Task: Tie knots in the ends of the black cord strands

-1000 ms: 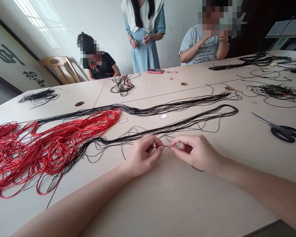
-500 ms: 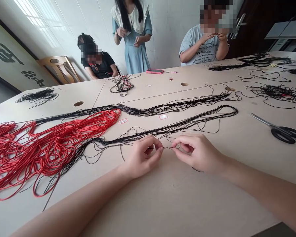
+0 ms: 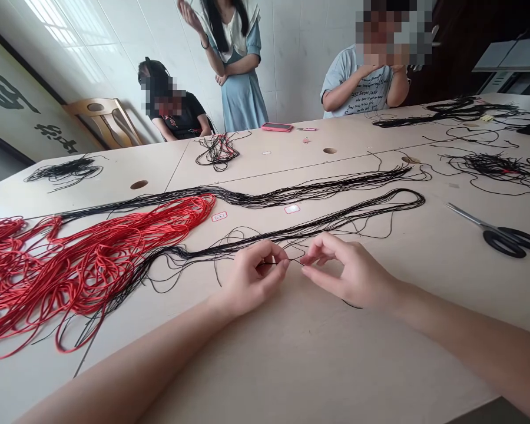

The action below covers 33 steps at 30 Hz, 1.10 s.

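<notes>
1. The left hand is closed at its thumb and forefinger on a thin black cord.
2. This cord goes across the small gap to the fingertips of the right hand, above the bench. The right thumb and forefinger stand slightly apart; whether they grip the cord, I cannot tell.
3. Just beyond both hands lies a long black cord bundle.
4. Red cords lie in a loose heap at the left.
5. Scissors lie at the right, well apart from the hands.
</notes>
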Available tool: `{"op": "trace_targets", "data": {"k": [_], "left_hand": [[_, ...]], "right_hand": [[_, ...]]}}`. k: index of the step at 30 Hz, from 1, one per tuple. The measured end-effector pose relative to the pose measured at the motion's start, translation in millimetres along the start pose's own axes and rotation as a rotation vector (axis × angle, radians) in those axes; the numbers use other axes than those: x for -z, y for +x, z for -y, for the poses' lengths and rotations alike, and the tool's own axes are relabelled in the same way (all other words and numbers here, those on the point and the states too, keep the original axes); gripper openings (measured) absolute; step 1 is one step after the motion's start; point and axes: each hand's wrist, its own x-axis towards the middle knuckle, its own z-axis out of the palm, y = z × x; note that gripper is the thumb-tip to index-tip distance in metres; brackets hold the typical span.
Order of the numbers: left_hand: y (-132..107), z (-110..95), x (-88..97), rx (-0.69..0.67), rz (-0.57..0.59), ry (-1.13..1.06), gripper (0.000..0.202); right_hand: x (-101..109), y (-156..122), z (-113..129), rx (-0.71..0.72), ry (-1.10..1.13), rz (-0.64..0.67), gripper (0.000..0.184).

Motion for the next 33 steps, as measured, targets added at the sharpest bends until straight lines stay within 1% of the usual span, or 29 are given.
{"op": "trace_targets", "data": {"k": [2,4,6,9,12,15,18,20,23,25,29,33], "left_hand": [[0,1,0.3,0.047,-0.012,-0.031,0.015],[1,1,0.7,0.083,-0.023,-0.056,0.016],[1,1,1.0,0.111,-0.038,-0.077,0.017],[1,1,1.0,0.149,-0.070,-0.088,0.019],[2,1,0.2,0.168,-0.096,-0.081,0.022],[3,1,-1.2,0.149,-0.108,-0.054,0.023],[4,-1,-2.4,0.116,-0.114,-0.004,0.022],[4,-1,-2.8,0.094,-0.103,0.021,0.021],[4,0,-2.7,0.071,-0.065,0.026,0.022],[4,1,-2.4,0.074,-0.017,0.011,0.023],[3,2,-2.1,0.084,0.066,-0.028,0.023],[3,1,-1.8,0.070,0.106,-0.026,0.020]], "right_hand": [[1,0,0,-0.055,-0.006,0.033,0.016],[7,0,-1,-0.106,-0.047,0.058,0.014],[16,1,-3,-0.180,-0.095,0.113,0.008],[33,3,-6,-0.299,-0.144,0.207,0.012],[41,3,-8,-0.295,-0.116,0.212,0.014],[37,1,-5,-0.307,-0.049,0.221,0.016],[24,-1,2,-0.317,-0.011,0.262,0.019],[16,-1,6,-0.241,-0.016,0.208,0.017],[7,2,7,-0.094,-0.084,0.035,0.013],[4,4,6,-0.034,-0.143,-0.046,0.012],[2,5,4,0.025,-0.199,-0.095,0.009],[-1,4,4,0.026,-0.211,-0.100,0.010]]}}
